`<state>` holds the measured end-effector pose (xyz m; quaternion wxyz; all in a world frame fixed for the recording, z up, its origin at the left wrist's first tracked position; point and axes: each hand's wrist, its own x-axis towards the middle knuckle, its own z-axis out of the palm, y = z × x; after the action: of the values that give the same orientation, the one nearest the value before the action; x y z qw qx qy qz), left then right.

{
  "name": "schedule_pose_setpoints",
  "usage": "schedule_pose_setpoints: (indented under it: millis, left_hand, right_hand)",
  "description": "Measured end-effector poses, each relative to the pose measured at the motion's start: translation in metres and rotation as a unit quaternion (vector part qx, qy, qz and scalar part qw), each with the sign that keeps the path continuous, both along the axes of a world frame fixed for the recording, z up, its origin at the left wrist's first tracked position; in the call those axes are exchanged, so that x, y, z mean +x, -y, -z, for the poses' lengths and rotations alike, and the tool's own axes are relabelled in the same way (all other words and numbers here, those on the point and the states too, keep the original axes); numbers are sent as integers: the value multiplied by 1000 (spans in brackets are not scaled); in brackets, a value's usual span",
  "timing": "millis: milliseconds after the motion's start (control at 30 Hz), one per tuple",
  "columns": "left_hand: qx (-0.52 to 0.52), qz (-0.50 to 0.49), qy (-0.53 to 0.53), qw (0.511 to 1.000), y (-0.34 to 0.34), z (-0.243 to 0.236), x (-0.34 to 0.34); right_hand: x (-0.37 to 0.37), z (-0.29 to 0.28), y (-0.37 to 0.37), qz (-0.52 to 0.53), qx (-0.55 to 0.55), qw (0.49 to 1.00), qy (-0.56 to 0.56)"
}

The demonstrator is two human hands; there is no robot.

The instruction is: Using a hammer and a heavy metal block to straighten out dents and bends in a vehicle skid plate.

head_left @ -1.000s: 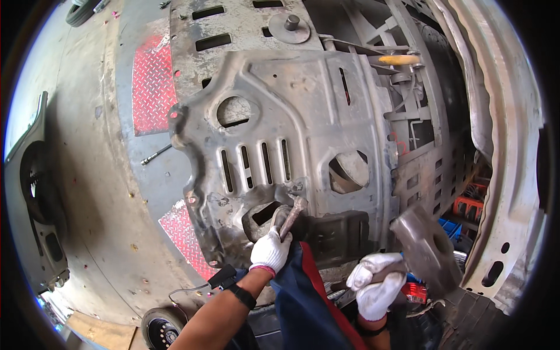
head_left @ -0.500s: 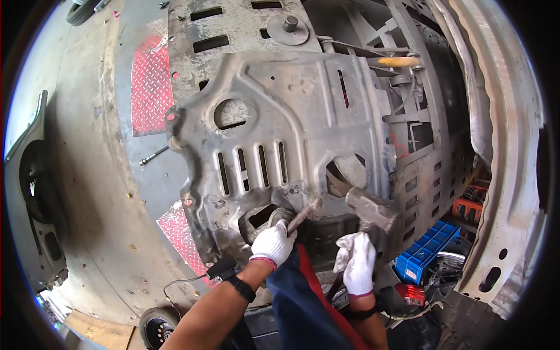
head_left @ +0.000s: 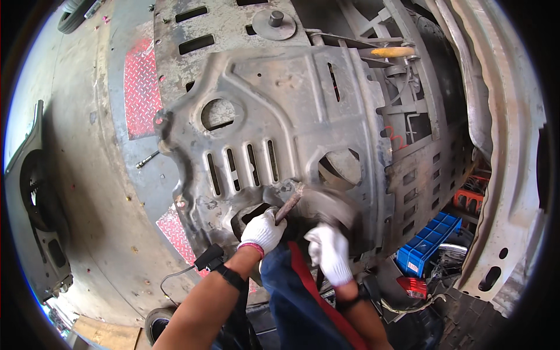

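A large dented metal splash shield [head_left: 274,87] with slots and round openings lies flat before me. My left hand [head_left: 263,231], in a white knit glove, is closed round a short rust-brown rod [head_left: 289,205] that slants up and right over the panel's near edge. My right hand [head_left: 330,254], also gloved, grips a hammer [head_left: 333,211]. The hammer's head is smeared by motion just right of the rod's upper end; whether it touches the rod or panel I cannot tell. What lies beneath my left palm is hidden.
The panel rests on a slotted metal platform [head_left: 169,26] with red tread plates [head_left: 142,87]. A socket extension bar [head_left: 147,159] lies on its left. Lower right are a blue crate [head_left: 427,244] and a red tail light [head_left: 413,287]. A car fender [head_left: 36,204] stands far left.
My right hand has swung the hammer left and slightly up, closer to the rod. The left hand keeps its hold on the rod. The whole view has shifted slightly.
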<state>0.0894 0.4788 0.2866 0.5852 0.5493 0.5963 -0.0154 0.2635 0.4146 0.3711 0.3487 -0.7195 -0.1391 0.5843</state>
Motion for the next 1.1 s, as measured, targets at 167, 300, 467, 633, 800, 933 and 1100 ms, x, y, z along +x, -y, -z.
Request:
schedule_pose_setpoints:
  millis: [167, 300, 467, 633, 800, 933, 1100]
  left_hand:
    - [3, 39, -25, 999, -2, 1, 2]
    - [16, 80, -4, 997, 20, -3, 10]
    - [-18, 38, -13, 999, 24, 1, 2]
    - [-14, 50, -23, 998, 24, 11, -2]
    - [-14, 35, -29, 999, 24, 5, 0]
    - [-3, 54, -36, 998, 38, 5, -9]
    - [-14, 57, -36, 998, 21, 0, -5]
  right_hand:
    - [10, -3, -3, 122, -41, 992, -15]
    - [17, -48, 8, 114, 49, 992, 8]
    - [16, -82, 15, 89, 201, 975, 41]
    - [-1, -80, 30, 68, 264, 962, -27]
    - [-5, 8, 38, -69, -14, 997, 18]
    - [-8, -7, 26, -1, -63, 998, -4]
    - [3, -59, 4, 44, 72, 996, 15]
